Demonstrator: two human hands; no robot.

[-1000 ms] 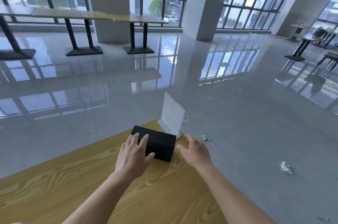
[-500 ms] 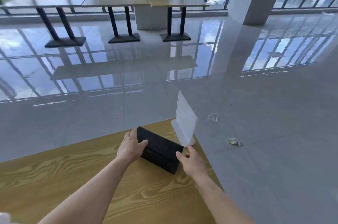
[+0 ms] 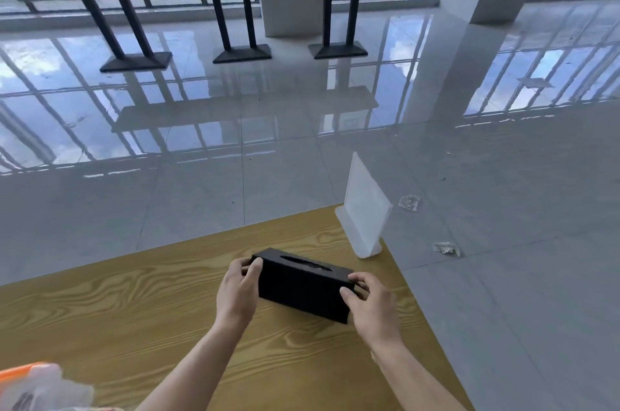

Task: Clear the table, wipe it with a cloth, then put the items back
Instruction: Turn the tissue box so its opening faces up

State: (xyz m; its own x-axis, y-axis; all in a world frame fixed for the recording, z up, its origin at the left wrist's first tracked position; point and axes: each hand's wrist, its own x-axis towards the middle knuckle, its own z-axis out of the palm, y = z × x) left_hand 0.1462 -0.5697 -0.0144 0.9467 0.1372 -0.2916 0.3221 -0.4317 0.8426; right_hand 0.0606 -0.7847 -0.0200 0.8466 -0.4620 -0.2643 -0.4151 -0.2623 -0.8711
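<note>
Over 1 table (image 3: 134, 310), left hand (image 3: 236, 293) and right hand (image 3: 372, 303) each grip 1 black box (image 3: 302, 286).

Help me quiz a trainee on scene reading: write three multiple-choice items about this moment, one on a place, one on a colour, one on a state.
1. Where does the white sign holder stand?
A. on the floor
B. at the far right corner of the table
C. on a chair

2. What colour is the tissue box?
A. black
B. red
C. white

3. How is the tissue box held?
A. untouched
B. by one hand alone
C. by both hands, one at each end

Answers:
1 B: its base sits on the wood right at the corner.
2 A: every visible face, including the slotted top, is black.
3 C: the left hand and right hand each grip an end, fingers curled round it.
</note>
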